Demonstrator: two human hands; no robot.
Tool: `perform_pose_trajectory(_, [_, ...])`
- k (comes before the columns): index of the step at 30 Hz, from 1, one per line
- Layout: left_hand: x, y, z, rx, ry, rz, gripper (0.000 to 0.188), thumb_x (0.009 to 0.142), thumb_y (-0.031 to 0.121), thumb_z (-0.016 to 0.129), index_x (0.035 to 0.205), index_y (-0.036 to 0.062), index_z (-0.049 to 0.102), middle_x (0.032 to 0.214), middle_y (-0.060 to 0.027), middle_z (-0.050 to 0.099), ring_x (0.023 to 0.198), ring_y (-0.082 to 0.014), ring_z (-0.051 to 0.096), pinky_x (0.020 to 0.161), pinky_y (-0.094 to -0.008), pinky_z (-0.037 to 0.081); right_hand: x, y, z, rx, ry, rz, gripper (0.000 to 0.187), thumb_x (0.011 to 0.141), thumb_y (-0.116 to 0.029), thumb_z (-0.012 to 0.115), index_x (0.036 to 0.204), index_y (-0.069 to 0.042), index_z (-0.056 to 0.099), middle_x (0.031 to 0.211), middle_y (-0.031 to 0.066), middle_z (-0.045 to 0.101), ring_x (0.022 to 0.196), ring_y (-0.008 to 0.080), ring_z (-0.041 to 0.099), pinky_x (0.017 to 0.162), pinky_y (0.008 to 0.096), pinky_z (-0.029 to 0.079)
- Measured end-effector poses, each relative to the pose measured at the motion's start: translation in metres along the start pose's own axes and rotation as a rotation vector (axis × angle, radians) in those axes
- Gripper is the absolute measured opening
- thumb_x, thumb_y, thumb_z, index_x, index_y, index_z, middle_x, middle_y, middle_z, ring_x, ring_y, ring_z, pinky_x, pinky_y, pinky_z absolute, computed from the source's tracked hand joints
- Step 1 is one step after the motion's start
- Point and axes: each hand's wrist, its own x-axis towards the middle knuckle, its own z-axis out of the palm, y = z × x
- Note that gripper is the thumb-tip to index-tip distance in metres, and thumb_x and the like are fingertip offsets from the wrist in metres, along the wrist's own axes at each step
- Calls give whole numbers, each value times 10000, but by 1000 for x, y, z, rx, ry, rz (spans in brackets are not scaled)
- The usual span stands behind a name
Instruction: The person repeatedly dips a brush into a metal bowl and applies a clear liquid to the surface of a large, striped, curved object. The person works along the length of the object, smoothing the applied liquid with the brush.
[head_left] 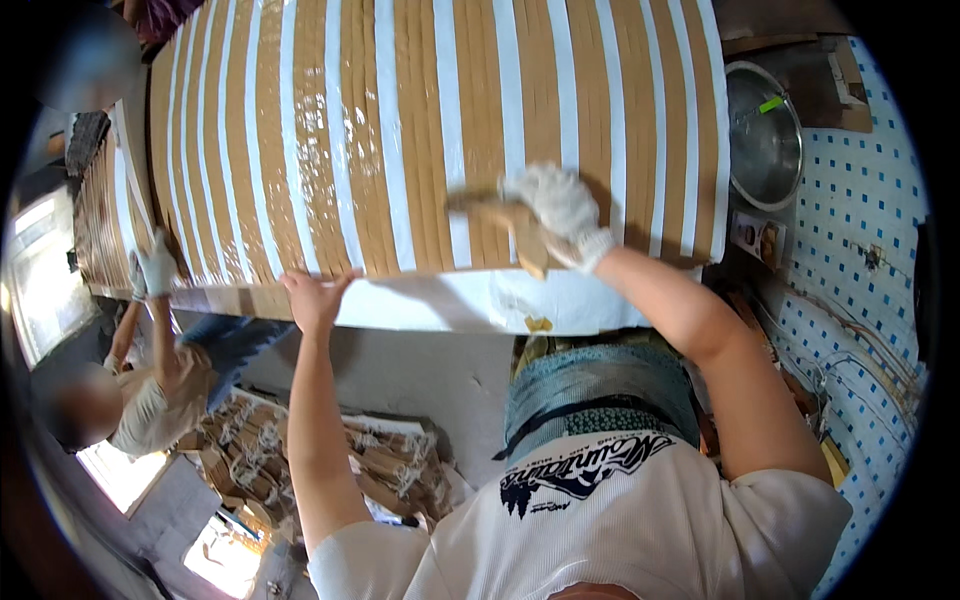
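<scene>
While a white-gloved right hand closes around a brown, brush-like tool above the near edge of a long worktable, a bare left hand spreads its thumb and fingers against that same edge, farther left, with nothing visible in its grip. Whether the tool touches the surface cannot be told. Beneath it, brown strips alternate with narrower white bands, running from the near edge toward the far one, a wet-looking gloss showing most clearly left of the middle. Low on the worktable's pale front side, below the tool, is a small yellowish-brown patch. Just beyond the right edge sits a round metal bowl with a bright green piece inside it, and a small box stands beside the near right corner. Past the left edge, a co-worker in a light shirt reaches both gloved hands to the near edge of a second striped table. Bundles of brown pieces tied with white lie on the floor.
</scene>
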Motion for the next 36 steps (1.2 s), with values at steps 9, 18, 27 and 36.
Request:
perform_pose_trajectory(9, [-9,0,3,-96,48,24,1400,597,707,821,1466,-180,176,1530,-428,133,1436,-455,288,1099,-405,399,157,67,-71,56,60,347,407,823,-324,753,1133,-89,633,992,126,696,1026,285,657,931,433,469])
perform_pose_trajectory(18, [-10,15,-19,-141,-60,-109,1431,528,693,857,1466,-176,215,1564,-377,128,1425,-437,325,1087,-393,418,378,187,-92,-98,321,470,438,858,-366,718,1158,-66,603,1071,144,700,1064,301,644,948,431,460])
perform_pose_trajectory(27, [-7,17,-18,-2,-49,-140,1492,435,658,895,1462,-178,208,1546,-379,190,1346,-433,446,992,-391,500,482,240,-103,-135,407,401,444,897,-376,676,1197,-61,590,1151,149,663,1133,311,609,980,422,471])
perform_pose_trajectory(36, [-8,19,-19,-62,-69,-155,1534,419,687,881,1470,-176,171,1534,-395,201,1327,-452,458,990,-394,503,479,243,-120,78,319,206,522,805,-478,758,1095,-53,669,969,175,701,916,331,686,834,426,544])
